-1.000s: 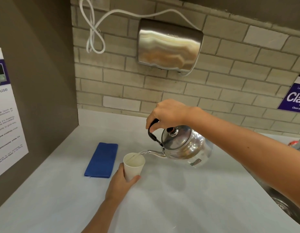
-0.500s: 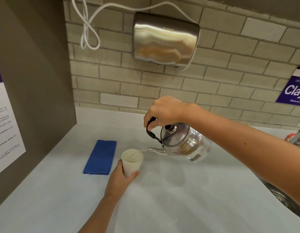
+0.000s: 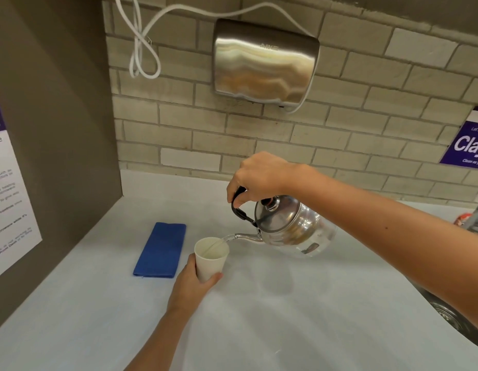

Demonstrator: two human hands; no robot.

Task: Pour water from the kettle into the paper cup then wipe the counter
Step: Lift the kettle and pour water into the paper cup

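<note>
A shiny metal kettle point(image 3: 291, 226) with a black handle hangs tilted above the white counter point(image 3: 259, 330), spout pointing left. My right hand point(image 3: 259, 175) is shut on its handle. A thin stream of water runs from the spout into a white paper cup point(image 3: 209, 259), which stands upright on the counter. My left hand point(image 3: 191, 285) wraps around the cup's lower near side. A folded blue cloth point(image 3: 160, 250) lies flat on the counter just left of the cup.
A steel sink point(image 3: 452, 317) sits at the right edge, with a tap point(image 3: 476, 218) behind my right forearm. A metal hand dryer point(image 3: 264, 62) with a white cord hangs on the brick wall. A brown side panel point(image 3: 58, 129) with a poster bounds the left.
Both hands hold the same poses and water keeps flowing into the cup. The view has shifted slightly; the kettle's tilt looks about the same.
</note>
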